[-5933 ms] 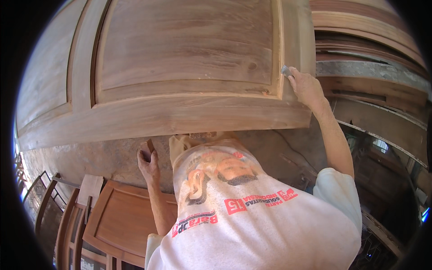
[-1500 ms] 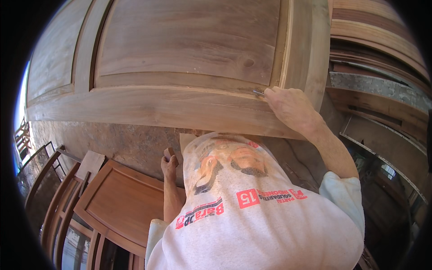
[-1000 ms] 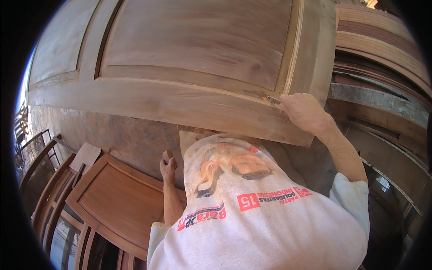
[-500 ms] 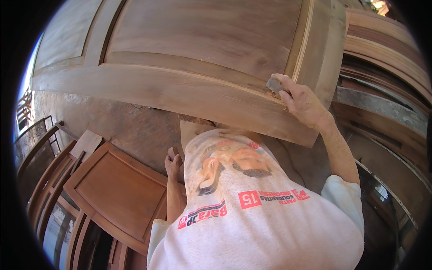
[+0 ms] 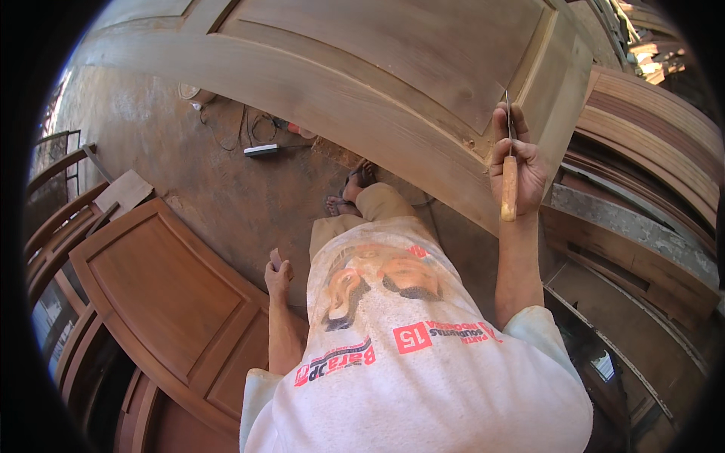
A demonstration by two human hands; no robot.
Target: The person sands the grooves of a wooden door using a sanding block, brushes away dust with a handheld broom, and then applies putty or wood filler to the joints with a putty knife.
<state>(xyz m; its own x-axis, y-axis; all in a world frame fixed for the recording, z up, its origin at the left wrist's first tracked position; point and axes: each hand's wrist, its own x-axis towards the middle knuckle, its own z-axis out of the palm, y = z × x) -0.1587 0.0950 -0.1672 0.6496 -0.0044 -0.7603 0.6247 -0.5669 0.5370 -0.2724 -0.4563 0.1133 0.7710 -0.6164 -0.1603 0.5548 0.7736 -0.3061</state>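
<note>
A large wooden panel door (image 5: 325,75) with raised mouldings lies across the far side. Above its near right corner is my right hand (image 5: 525,170), turned palm up. Its fingers pinch a wooden-handled tool (image 5: 510,187) with a thin metal blade that points away from me; the exact kind is unclear. Small bits of debris (image 5: 470,143) lie in the moulding corner beside that hand. My left hand (image 5: 279,281) hangs low at my left side, closed round a small flat brown piece (image 5: 276,259). What that piece is cannot be made out.
A finished reddish-brown panel door (image 5: 166,287) leans at the left with other frames. Stacked boards (image 5: 649,143) stand at the right. On the floor lie a white-and-dark flat object (image 5: 261,151), a cable (image 5: 240,128) and a round container (image 5: 195,94).
My right hand has turned from knuckles up over the moulding to palm up. A grey piece showed at its fingers before; now the wooden handle and thin blade show. The view has shifted.
</note>
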